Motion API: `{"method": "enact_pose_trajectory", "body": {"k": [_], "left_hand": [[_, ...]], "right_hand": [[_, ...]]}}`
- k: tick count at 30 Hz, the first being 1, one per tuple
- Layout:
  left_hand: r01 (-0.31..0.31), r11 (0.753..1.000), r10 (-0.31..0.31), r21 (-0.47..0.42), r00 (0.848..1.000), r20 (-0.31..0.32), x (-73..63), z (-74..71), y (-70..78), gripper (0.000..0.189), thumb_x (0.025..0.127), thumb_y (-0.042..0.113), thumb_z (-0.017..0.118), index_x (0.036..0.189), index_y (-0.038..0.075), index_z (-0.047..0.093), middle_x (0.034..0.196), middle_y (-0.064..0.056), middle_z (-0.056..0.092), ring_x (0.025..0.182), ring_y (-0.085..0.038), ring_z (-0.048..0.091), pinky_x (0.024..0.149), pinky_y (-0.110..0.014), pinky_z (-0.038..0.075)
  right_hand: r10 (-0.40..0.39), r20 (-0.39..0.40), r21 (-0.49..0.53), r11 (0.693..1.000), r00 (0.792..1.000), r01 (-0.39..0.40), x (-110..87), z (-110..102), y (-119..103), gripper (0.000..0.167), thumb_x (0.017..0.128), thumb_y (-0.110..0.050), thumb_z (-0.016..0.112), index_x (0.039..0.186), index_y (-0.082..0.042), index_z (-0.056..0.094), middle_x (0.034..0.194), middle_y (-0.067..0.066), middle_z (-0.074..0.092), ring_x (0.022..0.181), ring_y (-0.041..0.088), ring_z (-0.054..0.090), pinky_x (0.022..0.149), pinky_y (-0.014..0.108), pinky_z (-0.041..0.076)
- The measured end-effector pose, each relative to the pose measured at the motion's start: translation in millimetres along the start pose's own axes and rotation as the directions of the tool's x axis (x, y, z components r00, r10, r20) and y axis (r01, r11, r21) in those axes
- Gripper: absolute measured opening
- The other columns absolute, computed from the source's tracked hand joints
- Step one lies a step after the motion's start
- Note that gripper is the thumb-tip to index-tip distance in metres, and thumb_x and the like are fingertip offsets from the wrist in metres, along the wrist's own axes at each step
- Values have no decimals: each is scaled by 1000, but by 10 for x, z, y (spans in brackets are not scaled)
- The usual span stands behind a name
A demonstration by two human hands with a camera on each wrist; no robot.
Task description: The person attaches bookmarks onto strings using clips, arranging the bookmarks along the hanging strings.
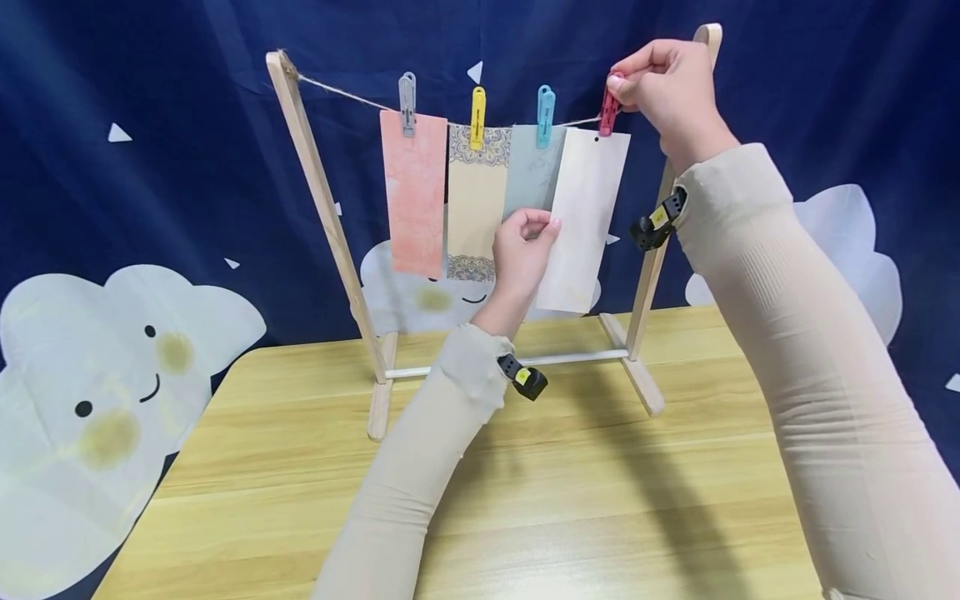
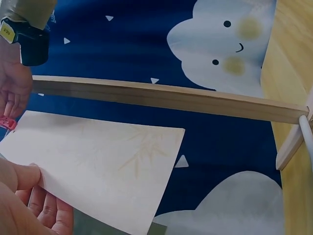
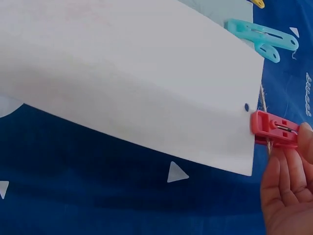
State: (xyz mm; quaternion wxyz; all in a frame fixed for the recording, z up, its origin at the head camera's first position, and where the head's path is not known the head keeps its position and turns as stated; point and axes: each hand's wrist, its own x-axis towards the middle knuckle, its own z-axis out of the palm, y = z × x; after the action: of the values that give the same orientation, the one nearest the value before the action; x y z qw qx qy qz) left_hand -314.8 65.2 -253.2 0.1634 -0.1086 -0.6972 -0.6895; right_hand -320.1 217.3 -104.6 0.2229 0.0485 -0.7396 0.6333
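Observation:
My right hand [image 1: 670,92] pinches a red clothespin [image 1: 608,108] between thumb and fingers, high at the right end of a twine line [image 1: 341,90]. The clothespin's jaws sit at the top edge of a white card [image 1: 587,217], beside a small punched hole, and the twine passes through it in the right wrist view. Lower down, my left hand [image 1: 522,254] holds the card's left edge between thumb and fingers, and the card hangs tilted. Faint leaf markings show on the card [image 2: 98,156] in the left wrist view. Behind its left side is a pale blue-green card [image 1: 528,171], partly hidden.
A wooden frame [image 1: 322,200] carries the line and stands on a wood-grain table [image 1: 247,475]. Along the line, a grey clothespin [image 1: 407,104] holds a pink card [image 1: 414,196], a yellow one [image 1: 477,117] a patterned card [image 1: 476,200], and a blue one [image 1: 545,117] the blue-green card.

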Motion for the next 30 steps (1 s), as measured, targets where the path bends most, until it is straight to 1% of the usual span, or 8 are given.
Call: {"method": "enact_pose_trajectory", "body": {"k": [3, 5, 10, 13, 18, 21, 26, 30], "left_hand": [[-6, 1000, 6, -2, 1000, -2, 14, 2, 49, 12, 85, 8, 68, 95, 2, 65, 92, -6, 68, 82, -11, 60, 66, -16, 48], [-4, 1000, 4, -14, 1000, 0, 24, 11, 73, 12, 86, 7, 68, 96, 2, 65, 92, -7, 68, 82, -11, 60, 66, -16, 49], [34, 997, -34, -64, 999, 9, 30, 52, 96, 11, 86, 6, 67, 96, 2, 65, 91, -6, 67, 81, -10, 60, 67, -15, 49], [42, 994, -41, -101, 999, 6, 28, 93, 90, 12, 86, 5, 67, 95, 0, 65, 91, -8, 67, 80, -11, 60, 67, -16, 49], [24, 989, -25, -148, 1000, -9, 30, 168, 67, 11, 85, 2, 68, 94, -3, 64, 90, -11, 67, 80, -10, 60, 67, -16, 50], [37, 986, -40, -164, 999, -13, 30, 198, 59, 10, 85, 2, 68, 93, -2, 64, 89, -9, 67, 79, -9, 59, 67, -16, 49], [74, 985, -76, -157, 997, -8, 24, 216, 62, 9, 86, 5, 68, 93, 1, 64, 88, -6, 66, 79, -8, 58, 65, -15, 48], [82, 980, -84, -181, 996, -3, 29, 223, 43, 10, 85, 5, 68, 93, 1, 65, 87, -5, 66, 76, -7, 58, 61, -15, 47]], "right_hand": [[-4, 0, -15, 1000, 1000, 4, -1, -5, -5, 9, 82, -17, 71, 86, -9, 71, 88, -3, 63, 82, 9, 58, 99, 27, 40], [-4, -2, -25, 1000, 1000, 4, -3, -3, -6, 6, 83, -17, 70, 84, -11, 70, 88, -4, 63, 82, 9, 57, 98, 27, 40], [0, -6, -32, 999, 1000, 0, -3, 1, 4, 5, 84, -17, 70, 83, -12, 71, 88, -4, 63, 83, 9, 56, 96, 27, 41], [1, -9, -37, 999, 1000, -1, 0, 0, 18, 10, 82, -19, 71, 88, -10, 72, 90, -4, 63, 85, 9, 56, 97, 27, 41], [7, -11, -45, 999, 1000, -8, 2, -11, 33, 16, 81, -20, 72, 92, -8, 72, 93, -3, 63, 86, 10, 56, 99, 27, 40], [7, -6, -65, 998, 1000, -7, 3, -24, 35, 20, 81, -22, 72, 96, -8, 72, 94, -4, 63, 87, 9, 56, 103, 28, 36], [3, 19, -125, 992, 1000, -1, 4, -40, 30, 31, 81, -28, 71, 104, -8, 71, 96, -5, 65, 89, 9, 56, 112, 34, 23], [15, 35, -154, 988, 999, -10, 4, -47, 25, 37, 78, -32, 70, 108, -10, 70, 99, -5, 65, 90, 8, 56, 113, 33, 22]]}}
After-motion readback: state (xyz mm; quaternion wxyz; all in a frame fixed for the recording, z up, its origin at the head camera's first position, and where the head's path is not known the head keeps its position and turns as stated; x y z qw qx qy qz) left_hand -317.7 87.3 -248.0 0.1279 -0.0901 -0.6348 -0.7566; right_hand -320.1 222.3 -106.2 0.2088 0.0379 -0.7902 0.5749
